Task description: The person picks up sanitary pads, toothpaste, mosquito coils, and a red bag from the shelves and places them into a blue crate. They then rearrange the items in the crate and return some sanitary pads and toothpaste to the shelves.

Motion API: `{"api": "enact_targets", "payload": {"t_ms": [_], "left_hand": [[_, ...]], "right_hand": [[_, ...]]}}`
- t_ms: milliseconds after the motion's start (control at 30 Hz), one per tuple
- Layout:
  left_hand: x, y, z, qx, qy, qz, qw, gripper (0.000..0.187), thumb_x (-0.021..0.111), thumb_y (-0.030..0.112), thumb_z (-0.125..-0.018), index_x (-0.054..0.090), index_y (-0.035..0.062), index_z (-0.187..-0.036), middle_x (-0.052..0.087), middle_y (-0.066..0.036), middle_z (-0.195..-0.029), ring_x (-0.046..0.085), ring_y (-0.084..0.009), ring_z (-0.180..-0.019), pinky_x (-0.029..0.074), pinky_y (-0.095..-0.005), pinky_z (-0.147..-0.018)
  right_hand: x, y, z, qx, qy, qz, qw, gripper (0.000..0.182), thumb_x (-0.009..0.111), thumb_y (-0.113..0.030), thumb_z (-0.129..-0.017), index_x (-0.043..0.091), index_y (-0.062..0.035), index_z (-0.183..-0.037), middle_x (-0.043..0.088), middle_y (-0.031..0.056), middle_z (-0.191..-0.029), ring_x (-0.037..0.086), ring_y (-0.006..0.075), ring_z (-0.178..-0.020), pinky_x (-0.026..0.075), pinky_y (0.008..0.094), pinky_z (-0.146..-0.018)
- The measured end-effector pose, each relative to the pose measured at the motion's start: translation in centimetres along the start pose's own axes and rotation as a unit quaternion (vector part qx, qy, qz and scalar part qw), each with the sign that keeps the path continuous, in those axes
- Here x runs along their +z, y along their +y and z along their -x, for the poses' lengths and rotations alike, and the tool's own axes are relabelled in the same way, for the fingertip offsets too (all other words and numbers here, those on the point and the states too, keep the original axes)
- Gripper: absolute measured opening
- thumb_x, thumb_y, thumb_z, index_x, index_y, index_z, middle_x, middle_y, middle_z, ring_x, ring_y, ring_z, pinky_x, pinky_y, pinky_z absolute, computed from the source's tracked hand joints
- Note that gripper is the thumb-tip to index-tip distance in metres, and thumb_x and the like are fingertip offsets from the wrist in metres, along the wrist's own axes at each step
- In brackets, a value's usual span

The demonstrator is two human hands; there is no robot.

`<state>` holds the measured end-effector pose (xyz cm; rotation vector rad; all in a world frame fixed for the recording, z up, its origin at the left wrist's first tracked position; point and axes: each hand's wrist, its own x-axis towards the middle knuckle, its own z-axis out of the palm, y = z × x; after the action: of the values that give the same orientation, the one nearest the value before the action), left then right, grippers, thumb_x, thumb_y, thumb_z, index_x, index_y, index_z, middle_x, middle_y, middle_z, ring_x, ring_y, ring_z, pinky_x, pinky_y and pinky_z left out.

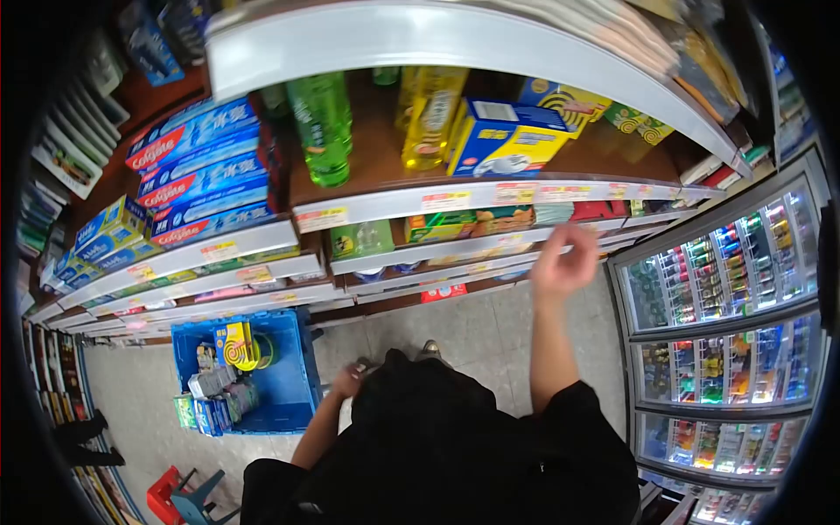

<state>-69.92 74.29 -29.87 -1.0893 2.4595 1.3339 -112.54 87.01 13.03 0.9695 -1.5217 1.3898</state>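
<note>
My right hand [567, 261] is raised at the front edge of the shelving, by the lower shelf, its fingers curled in towards the thumb. Whether anything small sits between them cannot be made out. Just beyond its fingertips are a stack of pale packs [553, 213] and a red pack [600, 210]. My left hand [348, 380] hangs low beside my body, right of a blue crate [297, 367]; its fingers are too small and partly hidden to read. Inside the crate lie a yellow mosquito-coil box [234, 345] and several packs [210, 416].
Above stand green bottles [320, 131], yellow bottles [432, 118], a blue-yellow box [507, 138] and Colgate boxes [206, 188]. A glass-door drinks fridge [722, 254] borders the right side. Red [164, 495] and teal stools [199, 499] stand lower left. Another person's dark legs [87, 440] show at left.
</note>
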Motion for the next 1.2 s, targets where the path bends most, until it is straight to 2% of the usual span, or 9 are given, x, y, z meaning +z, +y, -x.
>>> {"api": "enact_targets", "payload": {"t_ms": [100,167,333,567,700,800,967,1067,1200], "left_hand": [[4.8,2.4,-2.1,0.034,-0.17,-0.119,0.978,0.035,0.059,0.027,-0.084,0.063,0.0087,-0.113,0.068,-0.02,-0.103,0.064,-0.0379,-0.1,0.051,-0.0441,-0.086],[4.7,6.7,-1.9,0.006,-0.106,-0.057,0.993,0.036,0.059,0.028,-0.084,0.063,0.0083,-0.114,0.068,-0.021,-0.103,0.064,-0.0375,-0.101,0.051,-0.0443,-0.088],[4.5,11.2,-2.0,-0.029,-0.044,-0.013,0.999,0.038,0.058,0.031,-0.083,0.064,0.0084,-0.113,0.068,-0.021,-0.103,0.063,-0.0378,-0.102,0.05,-0.0451,-0.088],[8.2,12.0,-0.7,-0.111,-0.015,-0.035,0.993,0.039,0.061,0.037,-0.082,0.065,0.0087,-0.109,0.068,-0.021,-0.102,0.064,-0.0373,-0.101,0.05,-0.0453,-0.086],[9.5,14.4,1.1,-0.141,0.014,-0.042,0.989,0.037,0.061,0.037,-0.084,0.065,0.0094,-0.108,0.068,-0.019,-0.102,0.064,-0.0369,-0.101,0.051,-0.0456,-0.086],[10.6,11.8,0.6,-0.087,0.031,-0.05,0.994,0.035,0.061,0.037,-0.085,0.065,0.0095,-0.107,0.069,-0.018,-0.103,0.064,-0.0364,-0.101,0.051,-0.0458,-0.086],[6.1,15.0,0.8,0.016,-0.008,-0.074,0.997,0.037,0.06,0.033,-0.086,0.062,0.0098,-0.114,0.068,-0.014,-0.107,0.065,-0.0359,-0.098,0.052,-0.0446,-0.085],[2.8,19.1,0.4,0.093,0.016,-0.015,0.995,0.043,0.067,0.026,-0.083,0.058,0.01,-0.121,0.065,-0.015,-0.114,0.064,-0.033,-0.101,0.052,-0.0417,-0.086],[-4.2,31.3,2.9,0.122,0.005,0.234,0.965,0.064,0.082,0.019,-0.074,0.052,0.0063,-0.129,0.061,-0.012,-0.122,0.061,-0.0248,-0.109,0.048,-0.0363,-0.093]], "right_hand": [[0.0,6.0,-7.9,0.169,0.061,-0.056,0.982,0.015,0.066,0.002,-0.084,0.061,0.001,-0.098,0.064,0.0076,-0.085,0.06,0.0166,-0.078,0.049,0.0276,-0.068],[0.5,9.8,-11.8,0.25,-0.039,-0.061,0.966,0.03,0.074,-0.01,-0.083,0.061,0.0026,-0.107,0.066,0.0082,-0.086,0.061,0.0157,-0.08,0.05,0.0294,-0.074],[3.5,15.5,-16.1,0.22,-0.236,-0.027,0.946,0.051,0.08,-0.028,-0.078,0.061,0.0058,-0.111,0.07,0.0159,-0.102,0.066,0.018,-0.093,0.051,0.0303,-0.083],[3.9,16.4,-16.6,0.304,-0.296,-0.264,0.866,0.037,0.077,-0.015,-0.081,0.062,0.0064,-0.107,0.071,0.0132,-0.101,0.068,0.0157,-0.089,0.052,0.0282,-0.08],[-0.1,15.3,-16.0,0.221,-0.239,-0.095,0.941,0.034,0.074,-0.01,-0.081,0.057,0.0039,-0.108,0.07,0.0142,-0.095,0.068,0.0158,-0.09,0.051,0.0281,-0.081],[-2.9,17.5,-14.5,0.032,-0.161,-0.154,0.974,0.029,0.067,-0.008,-0.081,0.055,0.002,-0.105,0.064,0.0212,-0.115,0.063,0.0267,-0.109,0.048,0.0333,-0.093],[-7.1,16.5,-10.8,-0.058,-0.018,-0.203,0.977,0.025,0.059,-0.017,-0.091,0.056,0.0014,-0.108,0.06,0.0278,-0.121,0.06,0.0366,-0.113,0.048,0.0448,-0.097],[-12.3,13.4,-5.7,0.036,-0.107,-0.151,0.982,0.027,0.062,-0.02,-0.091,0.058,0.0032,-0.103,0.064,0.028,-0.114,0.065,0.0362,-0.103,0.053,0.046,-0.09],[-11.0,3.5,0.1,-0.072,-0.265,-0.176,0.945,0.028,0.07,-0.024,-0.082,0.063,-0.001,-0.097,0.07,0.023,-0.099,0.072,0.0292,-0.081,0.055,0.033,-0.063]]}}
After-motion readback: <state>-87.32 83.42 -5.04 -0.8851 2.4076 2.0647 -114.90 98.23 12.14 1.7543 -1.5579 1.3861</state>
